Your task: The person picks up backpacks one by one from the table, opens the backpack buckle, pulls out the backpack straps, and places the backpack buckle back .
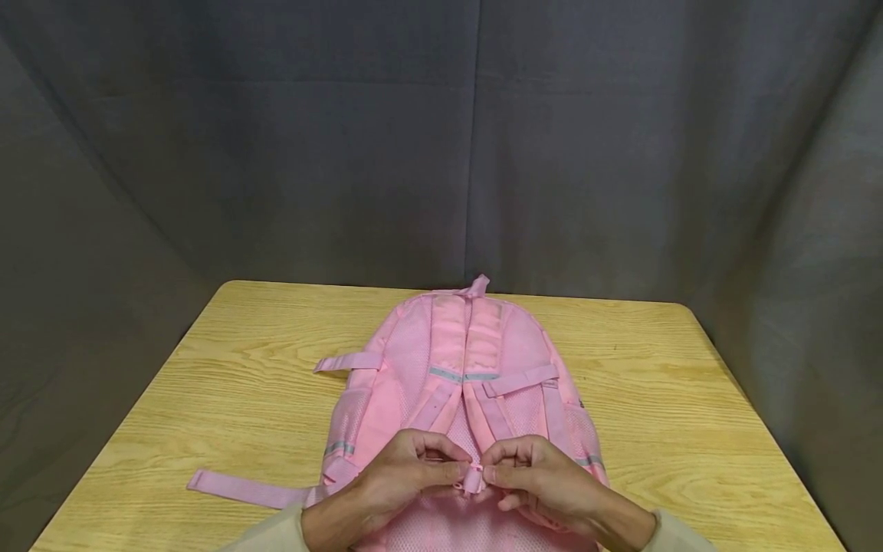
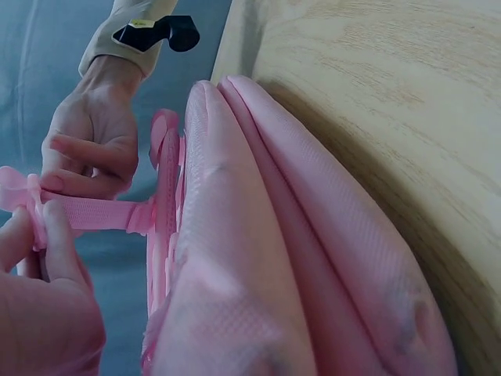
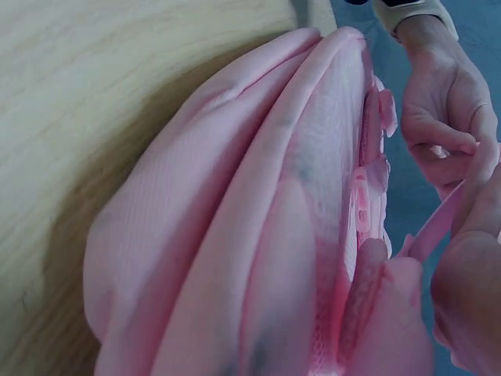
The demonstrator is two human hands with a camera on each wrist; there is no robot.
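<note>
A pink backpack (image 1: 403, 399) lies on the table with its shoulder straps and mesh back panel facing up. Over its lower middle, both hands meet at a small pink buckle (image 1: 472, 480) on a webbing strap (image 2: 98, 213). My left hand (image 1: 414, 469) pinches it from the left between thumb and fingers. From the other side my right hand (image 1: 541, 477) pinches it with thumb and forefinger, its other fingers curled beneath. In the left wrist view the strap stretches from the backpack to the buckle (image 2: 36, 210), raised off the bag. Fingers partly hide the buckle.
The wood-grain table (image 1: 690, 429) extends to both sides of the backpack. One loose webbing end (image 1: 241, 487) trails onto the table at left, and a shorter strap end (image 1: 348, 362) sticks out above it. Dark grey curtains (image 1: 310, 153) hang behind and beside the table.
</note>
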